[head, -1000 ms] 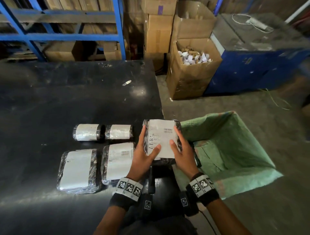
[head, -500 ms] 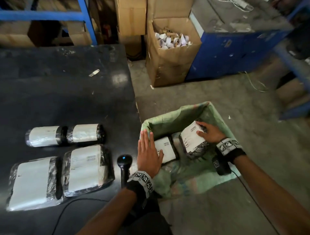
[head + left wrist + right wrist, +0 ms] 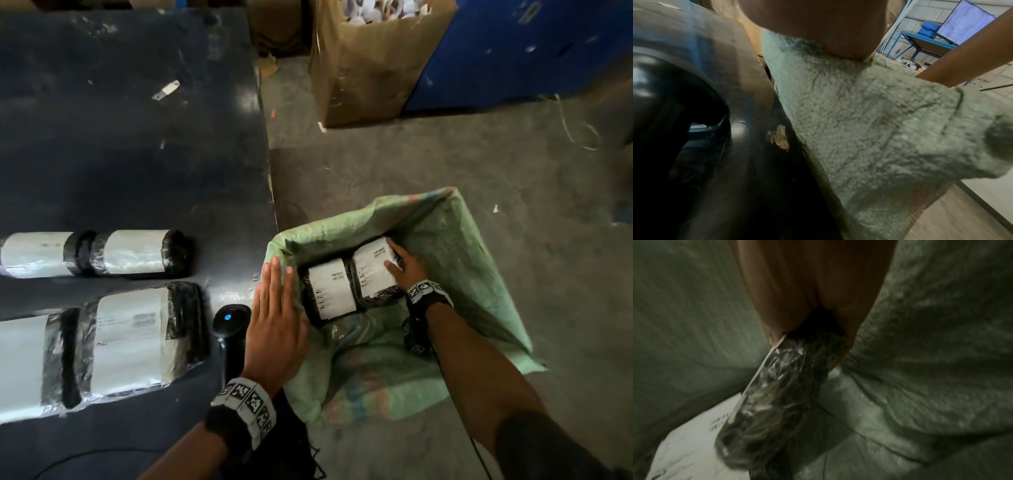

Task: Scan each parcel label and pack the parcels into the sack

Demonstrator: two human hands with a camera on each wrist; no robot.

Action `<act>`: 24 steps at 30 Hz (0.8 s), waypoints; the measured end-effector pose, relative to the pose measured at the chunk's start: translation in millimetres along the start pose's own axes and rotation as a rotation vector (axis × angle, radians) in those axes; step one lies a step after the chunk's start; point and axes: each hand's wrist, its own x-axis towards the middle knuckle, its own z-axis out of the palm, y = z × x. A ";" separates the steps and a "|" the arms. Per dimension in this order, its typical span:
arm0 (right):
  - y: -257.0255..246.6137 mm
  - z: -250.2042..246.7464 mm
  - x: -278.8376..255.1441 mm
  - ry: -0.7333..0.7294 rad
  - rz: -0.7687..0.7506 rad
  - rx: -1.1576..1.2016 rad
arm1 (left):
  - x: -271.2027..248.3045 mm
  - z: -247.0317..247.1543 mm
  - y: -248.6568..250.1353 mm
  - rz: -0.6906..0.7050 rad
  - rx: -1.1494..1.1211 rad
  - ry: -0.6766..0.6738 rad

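Two parcels inside green sack [image 3: 472, 260], mid-frame: right hand [image 3: 406, 265] gripping right parcel [image 3: 371, 265]; left hand [image 3: 274, 318] flat, fingers straight, on sack rim.

Sack [image 3: 479, 260] is looking like woven green plastic cloth, rough, matt. Parcels [image 3: 342, 284] are showing glossy crinkled black film with matt white paper labels. Table [image 3: 120, 137] is reading as dark, smooth, scuffed, slightly shiny. Scanner [image 3: 230, 320] is looking like glossy black plastic. Far box [image 3: 370, 68]: matt cardboard.
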 end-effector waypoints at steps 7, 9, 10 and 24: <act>13.2 26.1 4.6 -0.009 0.167 -0.404 | 3.9 3.7 -1.1 0.007 0.018 -0.007; 11.9 29.5 9.4 -0.115 0.215 -0.452 | 2.0 4.8 -3.3 0.012 0.017 0.000; 6.7 29.0 11.1 -0.184 0.242 -0.451 | 1.8 4.5 -4.4 0.013 0.017 0.003; -183.1 -36.6 -129.7 0.044 -0.149 0.058 | -20.6 -94.7 -94.4 -0.005 -0.447 0.072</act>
